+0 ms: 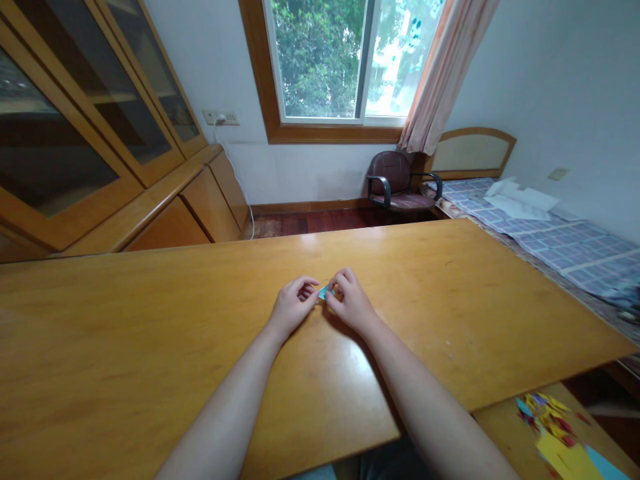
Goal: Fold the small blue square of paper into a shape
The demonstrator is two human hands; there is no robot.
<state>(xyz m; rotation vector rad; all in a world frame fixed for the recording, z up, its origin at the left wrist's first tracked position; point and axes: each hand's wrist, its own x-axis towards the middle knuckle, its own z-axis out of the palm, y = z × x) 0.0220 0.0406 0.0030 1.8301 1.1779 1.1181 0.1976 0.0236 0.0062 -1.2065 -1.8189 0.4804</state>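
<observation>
A small piece of light-blue folded paper (324, 293) is held just above the wooden table (190, 333), near the middle of the view. My left hand (295, 303) pinches its left corner between thumb and fingertips. On the other side, my right hand (347, 300) grips the paper with the thumb and curled fingers. Both hands partly cover it, so its full shape is hidden.
At the lower right, a lower surface bears a pile of yellow, red and blue paper pieces (547, 413) beside a yellow sheet (567, 457). A dark red armchair (393, 177) and a bed (565, 243) stand beyond the table. Glass-door cabinets (75, 100) line the left.
</observation>
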